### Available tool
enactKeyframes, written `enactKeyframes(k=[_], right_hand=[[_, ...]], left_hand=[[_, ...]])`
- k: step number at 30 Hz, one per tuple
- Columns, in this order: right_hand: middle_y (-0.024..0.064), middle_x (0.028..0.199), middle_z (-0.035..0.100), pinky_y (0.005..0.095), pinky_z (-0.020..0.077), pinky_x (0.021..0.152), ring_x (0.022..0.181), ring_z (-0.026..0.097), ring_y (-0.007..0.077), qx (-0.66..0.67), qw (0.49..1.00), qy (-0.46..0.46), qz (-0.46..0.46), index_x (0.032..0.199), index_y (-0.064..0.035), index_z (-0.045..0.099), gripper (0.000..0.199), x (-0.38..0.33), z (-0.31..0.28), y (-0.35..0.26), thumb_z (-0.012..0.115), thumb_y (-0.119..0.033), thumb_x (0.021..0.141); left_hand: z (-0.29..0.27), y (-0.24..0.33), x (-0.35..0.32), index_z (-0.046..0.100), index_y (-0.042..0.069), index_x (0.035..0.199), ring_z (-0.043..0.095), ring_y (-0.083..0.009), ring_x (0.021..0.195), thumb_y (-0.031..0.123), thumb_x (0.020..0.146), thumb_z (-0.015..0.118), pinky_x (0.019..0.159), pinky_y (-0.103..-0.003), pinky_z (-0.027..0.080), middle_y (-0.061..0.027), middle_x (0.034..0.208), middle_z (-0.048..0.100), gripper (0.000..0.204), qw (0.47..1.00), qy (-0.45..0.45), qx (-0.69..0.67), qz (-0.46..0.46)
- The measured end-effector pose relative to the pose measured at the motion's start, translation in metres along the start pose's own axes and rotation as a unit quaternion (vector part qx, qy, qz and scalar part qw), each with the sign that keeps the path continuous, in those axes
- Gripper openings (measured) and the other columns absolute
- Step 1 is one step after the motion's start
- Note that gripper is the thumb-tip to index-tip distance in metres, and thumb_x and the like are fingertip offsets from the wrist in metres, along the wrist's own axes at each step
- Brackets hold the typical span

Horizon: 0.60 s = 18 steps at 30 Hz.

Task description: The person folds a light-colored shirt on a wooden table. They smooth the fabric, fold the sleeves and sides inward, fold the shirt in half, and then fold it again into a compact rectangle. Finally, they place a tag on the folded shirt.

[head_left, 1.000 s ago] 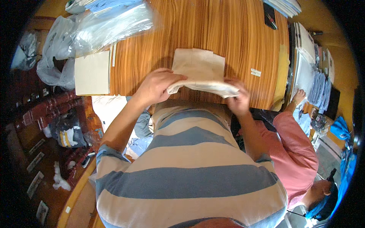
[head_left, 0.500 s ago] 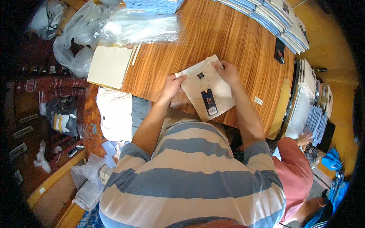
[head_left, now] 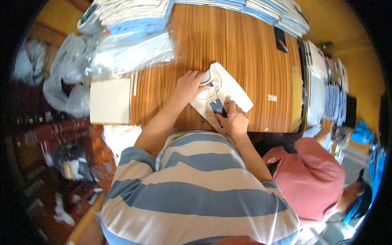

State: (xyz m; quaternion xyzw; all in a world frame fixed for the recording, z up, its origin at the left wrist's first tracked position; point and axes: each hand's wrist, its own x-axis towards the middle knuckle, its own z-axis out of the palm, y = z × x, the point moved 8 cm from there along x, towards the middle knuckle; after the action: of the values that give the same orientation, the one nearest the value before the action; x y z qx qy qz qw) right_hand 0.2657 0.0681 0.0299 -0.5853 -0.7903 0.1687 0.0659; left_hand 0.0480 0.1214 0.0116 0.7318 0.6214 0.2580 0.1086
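A folded cream T-shirt [head_left: 228, 92] lies on the near part of the wooden table [head_left: 245, 49], turned at a slant so that its collar end points toward the person's left, just in front of the person's striped shirt [head_left: 196, 192]. A small dark blue hang tag [head_left: 217, 107] on a thin string rests on the shirt's front, near its lower edge. The left hand [head_left: 188, 85] lies flat over the collar end, fingers curled loosely down onto the cloth and pressing it rather than gripping it. The right hand [head_left: 234, 118] sits at the shirt's near edge with its fingertips pinched at the tag — whether they close fully on the tag or only touch it cannot be told. To the left of the shirt, at the table's edge, lies a flat pale cardboard sheet [head_left: 110, 101], and beyond it a heap of clear plastic bags [head_left: 130, 55] spreads over the table's far left corner, with a stack of folded white and light blue garments [head_left: 134, 16] behind. Along the far edge runs a row of folded garments [head_left: 269, 10], and a dark phone [head_left: 280, 38] lies near them. More folded stacks [head_left: 322, 81] stand on the right side. A small white sticker [head_left: 272, 97] sits on the wood to the right of the shirt. At lower right, another person in a pink top [head_left: 310, 175] is close beside the table.
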Motion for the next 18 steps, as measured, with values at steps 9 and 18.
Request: enactKeyframes(k=[9, 18], right_hand=[[0.0175, 0.088, 0.077, 0.0393, 0.059, 0.073, 0.08, 0.076, 0.0276, 0.304, 0.945, 0.007, 0.123, 0.098, 0.0001, 0.076, 0.021, 0.015, -0.008, 0.038, 0.079, -0.02, 0.094], [0.0148, 0.086, 0.077, 0.0379, 0.0586, 0.071, 0.078, 0.076, 0.0236, 0.316, 0.942, -0.002, 0.116, 0.102, -0.0043, 0.078, 0.022, 0.025, -0.012, 0.057, 0.079, -0.025, 0.094]], left_hand=[[0.008, -0.023, 0.017, 0.066, 0.007, 0.131, 0.072, -0.0346, 0.109, 0.054, 0.093, 0.073, 0.089, -0.045, 0.058, -0.0141, 0.119, 0.075, 0.061, 0.979, -0.085, -0.141, -0.119], [0.01, -0.014, 0.024, 0.071, 0.009, 0.112, 0.073, -0.0358, 0.091, 0.041, 0.101, 0.065, 0.076, -0.047, 0.059, -0.0131, 0.104, 0.073, 0.034, 0.998, -0.009, 0.005, -0.062]])
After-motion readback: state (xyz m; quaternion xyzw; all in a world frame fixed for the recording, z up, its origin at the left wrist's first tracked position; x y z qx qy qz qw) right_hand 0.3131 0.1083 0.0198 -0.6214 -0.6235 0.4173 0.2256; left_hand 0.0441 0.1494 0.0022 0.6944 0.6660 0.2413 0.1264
